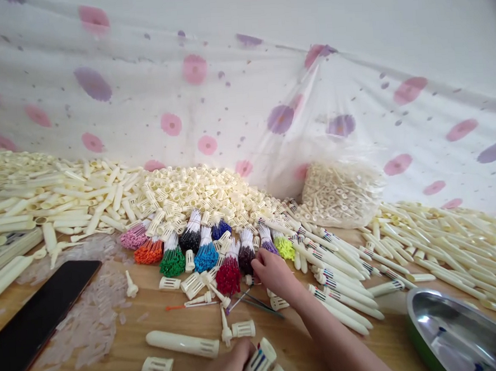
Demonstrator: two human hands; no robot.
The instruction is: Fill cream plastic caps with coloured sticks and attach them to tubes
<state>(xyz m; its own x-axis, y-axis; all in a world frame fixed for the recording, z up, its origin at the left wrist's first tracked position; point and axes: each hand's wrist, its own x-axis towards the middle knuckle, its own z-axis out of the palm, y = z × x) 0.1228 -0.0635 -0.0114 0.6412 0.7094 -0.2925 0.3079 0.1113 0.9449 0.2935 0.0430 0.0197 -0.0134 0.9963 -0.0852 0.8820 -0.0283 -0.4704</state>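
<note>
Low in the frame, my left hand point(231, 370) is closed around a cream slotted pen part point(262, 357) with coloured tips showing in its slots. My right hand point(274, 272) reaches forward, fingers pinched together beside the dark purple refill bundle point(246, 251). Whatever the fingertips hold is hidden. Close by lie a crimson refill bundle point(228, 273), a violet bundle point(267, 239) and a yellow bundle point(284, 247). A few loose refills point(261, 305) are on the wood under my right wrist. A cream pen barrel point(182, 344) rests left of my left hand.
Slotted cream parts point(201, 188) are heaped at the back. Finished-looking pens point(342, 291) and plain barrels point(441, 257) spread to the right, near a metal bowl point(462, 329). A clear bag point(341, 194) of small parts stands behind. A phone point(42, 321) lies left beside clear plastic pieces point(80, 324).
</note>
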